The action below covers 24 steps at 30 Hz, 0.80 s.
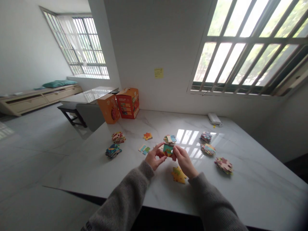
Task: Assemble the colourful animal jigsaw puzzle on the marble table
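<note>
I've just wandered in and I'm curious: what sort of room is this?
Probably a room in a home, though I can't be sure: a low drawer unit with a teal cushion, a barred window with a pale curtain, and a marble-patterned table bearing stacks of puzzle pieces.

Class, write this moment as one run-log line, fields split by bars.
held: puzzle piece | left hand: at its left side | right hand: gripping its right edge | table: puzzle stacks on both sides

Head cam — fwd/down, prob. wide.
</note>
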### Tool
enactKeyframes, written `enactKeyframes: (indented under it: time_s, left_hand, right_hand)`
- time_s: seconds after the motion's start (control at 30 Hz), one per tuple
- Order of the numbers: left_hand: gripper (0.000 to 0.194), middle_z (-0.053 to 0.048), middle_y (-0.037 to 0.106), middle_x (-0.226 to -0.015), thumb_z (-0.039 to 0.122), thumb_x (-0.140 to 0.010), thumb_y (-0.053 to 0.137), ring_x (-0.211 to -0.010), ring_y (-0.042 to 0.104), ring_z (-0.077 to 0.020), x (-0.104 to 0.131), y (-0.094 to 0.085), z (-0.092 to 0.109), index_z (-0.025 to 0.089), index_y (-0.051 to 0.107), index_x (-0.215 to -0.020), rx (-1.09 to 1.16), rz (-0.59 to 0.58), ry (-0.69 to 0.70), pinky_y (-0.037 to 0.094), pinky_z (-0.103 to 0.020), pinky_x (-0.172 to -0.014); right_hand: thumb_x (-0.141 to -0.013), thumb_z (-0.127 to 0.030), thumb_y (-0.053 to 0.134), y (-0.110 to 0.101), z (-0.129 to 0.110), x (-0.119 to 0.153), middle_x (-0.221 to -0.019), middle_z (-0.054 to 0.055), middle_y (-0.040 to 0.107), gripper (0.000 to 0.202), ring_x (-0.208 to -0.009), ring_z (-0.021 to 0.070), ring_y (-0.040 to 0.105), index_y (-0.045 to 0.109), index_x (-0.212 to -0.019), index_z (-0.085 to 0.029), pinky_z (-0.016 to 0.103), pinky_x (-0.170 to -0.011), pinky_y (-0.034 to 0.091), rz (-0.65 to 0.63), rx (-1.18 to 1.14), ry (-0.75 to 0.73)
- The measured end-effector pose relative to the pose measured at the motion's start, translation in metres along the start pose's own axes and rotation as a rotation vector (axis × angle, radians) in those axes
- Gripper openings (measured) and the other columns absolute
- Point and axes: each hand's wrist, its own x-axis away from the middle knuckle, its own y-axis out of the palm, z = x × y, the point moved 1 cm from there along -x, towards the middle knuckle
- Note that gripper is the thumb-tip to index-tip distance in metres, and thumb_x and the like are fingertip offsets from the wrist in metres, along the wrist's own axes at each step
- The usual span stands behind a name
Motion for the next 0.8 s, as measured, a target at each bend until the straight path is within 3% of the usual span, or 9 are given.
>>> enactKeyframes:
  time_s: [0.27, 0.57, 0.7, 0.8]
  left_hand:
    - [0.076, 0.002, 0.068, -0.075, 0.026, -0.081, 0.076, -0.062, 0.067, -0.0131, -0.003, 0.0, 0.004, 0.019, 0.039, -0.146, 0.175, 0.062, -0.068, 0.055, -0.028, -0.068]
    - [0.077, 0.001, 0.069, -0.075, 0.023, -0.081, 0.075, -0.061, 0.068, -0.0138, -0.003, 0.0, 0.005, 0.017, 0.035, -0.147, 0.194, 0.079, -0.079, 0.056, -0.029, -0.069]
    - [0.072, -0.003, 0.071, -0.084, 0.02, -0.084, 0.068, -0.068, 0.07, -0.0152, -0.001, -0.002, 0.008, 0.017, 0.035, -0.148, 0.211, 0.063, -0.055, 0.056, -0.031, -0.074]
    - [0.06, -0.003, 0.069, -0.085, 0.02, -0.088, 0.059, -0.067, 0.066, -0.0135, -0.002, -0.008, 0.007, 0.016, 0.04, -0.145, 0.23, 0.162, -0.026, 0.054, -0.029, -0.07]
  right_hand:
    - [-0.094, -0.055, 0.053, -0.001, -0.005, 0.001, -0.055, -0.005, 0.05, 0.038, -0.054, 0.0129, 0.044, 0.056, -0.079, -0.021, 0.027, -0.058, 0.037, -0.01, 0.039, -0.013]
    - [-0.093, -0.052, 0.056, 0.002, -0.013, 0.004, -0.055, -0.005, 0.05, 0.036, -0.054, 0.0122, 0.045, 0.055, -0.076, -0.02, 0.026, -0.058, 0.037, -0.037, 0.045, -0.014]
    - [-0.09, -0.056, 0.057, 0.001, -0.008, 0.003, -0.056, -0.004, 0.052, 0.038, -0.053, 0.0126, 0.046, 0.055, -0.075, -0.021, 0.027, -0.057, 0.038, -0.036, 0.028, 0.03]
    - [-0.09, -0.056, 0.058, 0.0, -0.004, 0.002, -0.055, -0.004, 0.052, 0.038, -0.053, 0.0128, 0.046, 0.055, -0.076, -0.021, 0.026, -0.056, 0.037, -0.009, 0.004, 0.053]
